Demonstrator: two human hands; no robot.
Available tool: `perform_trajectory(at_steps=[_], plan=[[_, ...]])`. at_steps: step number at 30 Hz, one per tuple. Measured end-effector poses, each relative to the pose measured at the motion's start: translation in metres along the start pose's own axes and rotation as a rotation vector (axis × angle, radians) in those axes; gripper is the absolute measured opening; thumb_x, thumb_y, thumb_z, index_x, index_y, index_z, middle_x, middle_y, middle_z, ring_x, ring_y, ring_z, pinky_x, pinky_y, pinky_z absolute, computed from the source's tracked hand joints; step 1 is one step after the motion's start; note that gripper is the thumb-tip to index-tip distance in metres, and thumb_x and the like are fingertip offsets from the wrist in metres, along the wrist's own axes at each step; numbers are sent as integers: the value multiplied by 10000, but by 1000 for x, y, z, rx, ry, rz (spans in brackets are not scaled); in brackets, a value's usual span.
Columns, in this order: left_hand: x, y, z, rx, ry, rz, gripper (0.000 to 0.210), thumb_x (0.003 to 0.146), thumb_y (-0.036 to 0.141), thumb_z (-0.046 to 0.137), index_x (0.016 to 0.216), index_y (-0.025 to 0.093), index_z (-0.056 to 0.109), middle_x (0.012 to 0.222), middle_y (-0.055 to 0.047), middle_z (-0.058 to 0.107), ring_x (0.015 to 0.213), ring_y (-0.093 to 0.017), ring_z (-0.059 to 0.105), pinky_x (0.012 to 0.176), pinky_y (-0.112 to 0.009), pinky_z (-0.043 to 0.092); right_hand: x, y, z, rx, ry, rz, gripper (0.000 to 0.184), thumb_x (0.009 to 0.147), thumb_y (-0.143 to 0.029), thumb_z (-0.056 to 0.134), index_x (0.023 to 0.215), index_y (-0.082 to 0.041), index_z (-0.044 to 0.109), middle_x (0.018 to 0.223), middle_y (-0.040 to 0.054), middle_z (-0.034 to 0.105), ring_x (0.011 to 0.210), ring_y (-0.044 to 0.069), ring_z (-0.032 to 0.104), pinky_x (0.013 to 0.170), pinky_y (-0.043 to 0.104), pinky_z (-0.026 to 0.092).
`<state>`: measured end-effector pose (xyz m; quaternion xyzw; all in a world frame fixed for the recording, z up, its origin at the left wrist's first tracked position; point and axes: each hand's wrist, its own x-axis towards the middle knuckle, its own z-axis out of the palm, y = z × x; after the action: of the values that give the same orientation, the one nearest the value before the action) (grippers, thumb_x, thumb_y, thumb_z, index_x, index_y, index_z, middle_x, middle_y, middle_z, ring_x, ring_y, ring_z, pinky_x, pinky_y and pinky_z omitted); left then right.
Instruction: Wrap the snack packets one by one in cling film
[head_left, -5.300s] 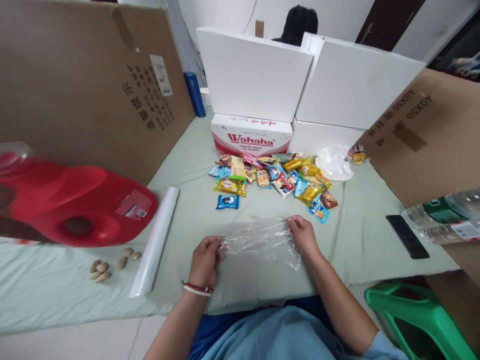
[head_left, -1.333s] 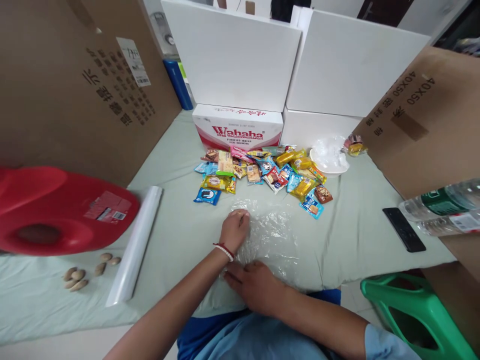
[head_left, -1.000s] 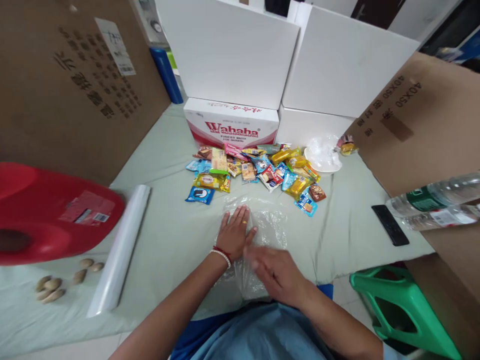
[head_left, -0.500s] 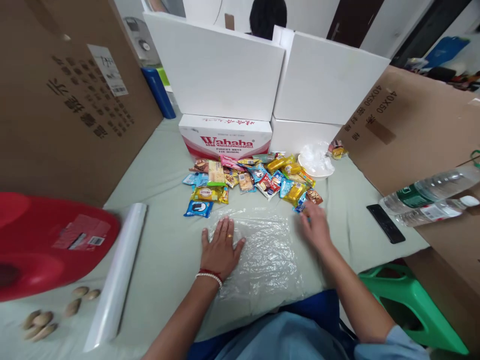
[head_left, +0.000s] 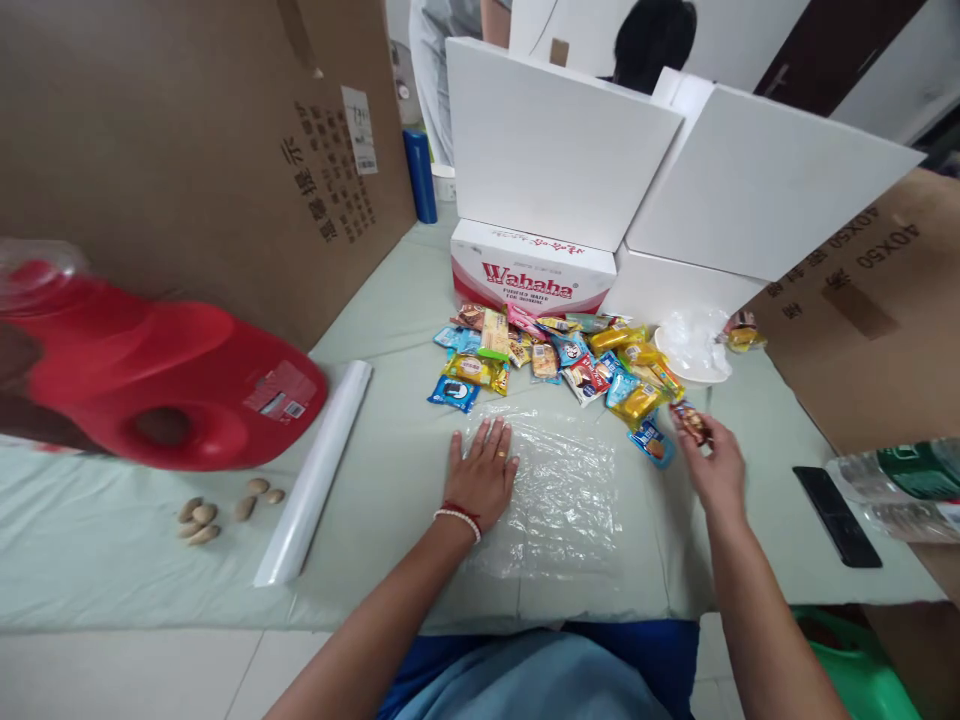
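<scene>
A clear plastic bag [head_left: 562, 500] lies flat and wrinkled on the table. My left hand [head_left: 484, 475] rests palm down on its left edge, fingers stretched out. To the right of the bag, my right hand [head_left: 714, 465] pinches a brown snack packet [head_left: 691, 422] between thumb and fingers. Just beside that packet lies a blue snack packet [head_left: 651, 443]. Beyond the bag spreads a heap of wrapped snacks, among them a red and white packet [head_left: 586, 378], a yellow packet [head_left: 639, 401] and a dark blue packet [head_left: 453, 393] at the near left.
Behind the snacks stands a Wahaha carton [head_left: 532, 270], with a white bowl [head_left: 691, 350] holding clear plastic to its right. At left are a plastic-film roll [head_left: 315, 475], a red jug [head_left: 195, 385] and several brown nuts [head_left: 198, 518]. A phone [head_left: 836, 515] and bottles [head_left: 900, 470] lie right.
My right hand has moved right and taken up the brown packet from the heap's edge. The blue packet now lies apart from the heap. My left hand stays on the bag; the view has shifted.
</scene>
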<state>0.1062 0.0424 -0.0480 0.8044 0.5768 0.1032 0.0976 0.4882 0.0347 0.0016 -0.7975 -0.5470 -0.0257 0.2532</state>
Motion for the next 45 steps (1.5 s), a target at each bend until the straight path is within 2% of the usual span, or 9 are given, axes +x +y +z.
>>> perform_trajectory(at_steps=[5, 9, 14, 16, 21, 25, 29, 39, 45], plan=[[0, -1, -1, 11, -14, -7, 573, 1064, 346, 256, 1607, 197, 364, 1691, -97, 302, 1588, -285, 244, 1276, -682, 77, -66, -96, 22, 361, -392, -622, 464, 981, -387, 550, 1421, -244, 581, 1358, 146, 643, 1282, 309, 570, 1103, 494, 455], [-1, 0, -2, 15, -9, -13, 576, 1064, 333, 238, 1606, 183, 360, 1691, -101, 302, 1580, -294, 264, 1265, -698, 112, -87, -128, 43, 286, -582, -824, 559, 974, -343, 610, 1512, -226, 509, 1450, 164, 579, 1377, 312, 499, 1183, 562, 369], [-1, 0, -2, 10, -9, -18, 572, 1065, 343, 246, 1599, 191, 380, 1684, -108, 313, 1577, -291, 271, 1267, -692, 111, -41, -141, 43, 267, -657, -771, 419, 1041, -443, 532, 1360, -205, 663, 1404, 149, 631, 1355, 279, 538, 1153, 454, 415], [0, 0, -2, 14, -11, -23, 570, 1065, 343, 247, 1601, 198, 380, 1688, -109, 305, 1581, -287, 262, 1267, -690, 105, -6, -165, 50, 212, -622, -659, 385, 1058, -385, 493, 1318, -175, 683, 1310, 143, 684, 1232, 259, 618, 1093, 403, 461], [0, 0, -2, 45, -34, -24, 570, 1064, 332, 249, 1609, 209, 362, 1689, -108, 307, 1584, -278, 254, 1265, -684, 133, 63, -248, 96, 26, -616, -490, 561, 1019, -288, 539, 1558, -157, 449, 1536, 158, 539, 1330, 274, 568, 1085, 371, 448], [-1, -1, -2, 76, -47, -26, 580, 1068, 341, 231, 1614, 179, 337, 1696, -101, 290, 1584, -281, 254, 1253, -696, 176, 82, -285, 120, 25, -637, -435, 537, 951, -294, 650, 1455, -129, 561, 1369, 181, 672, 1221, 313, 642, 1037, 393, 472], [-2, -2, -1, 68, -46, -20, 580, 1068, 348, 234, 1615, 181, 337, 1696, -97, 293, 1585, -276, 250, 1257, -687, 180, 79, -273, 111, 52, -660, -441, 509, 910, -290, 702, 1401, -180, 619, 1273, 131, 730, 1142, 308, 682, 970, 359, 505], [-1, -2, 0, 2, -12, -13, 557, 1073, 350, 271, 1604, 216, 372, 1691, -88, 304, 1588, -265, 243, 1279, -669, 89, -16, -140, 26, 462, -816, -592, 497, 874, -177, 711, 1367, -193, 651, 1268, 97, 702, 1080, 231, 677, 960, 337, 517], [-1, -2, 1, -13, 13, -2, 553, 1071, 343, 290, 1594, 188, 380, 1686, -98, 317, 1584, -277, 253, 1265, -692, 117, -60, -127, 36, 496, -809, -749, 516, 913, -86, 602, 1394, -269, 626, 1386, 114, 610, 1257, 237, 617, 1061, 377, 506]])
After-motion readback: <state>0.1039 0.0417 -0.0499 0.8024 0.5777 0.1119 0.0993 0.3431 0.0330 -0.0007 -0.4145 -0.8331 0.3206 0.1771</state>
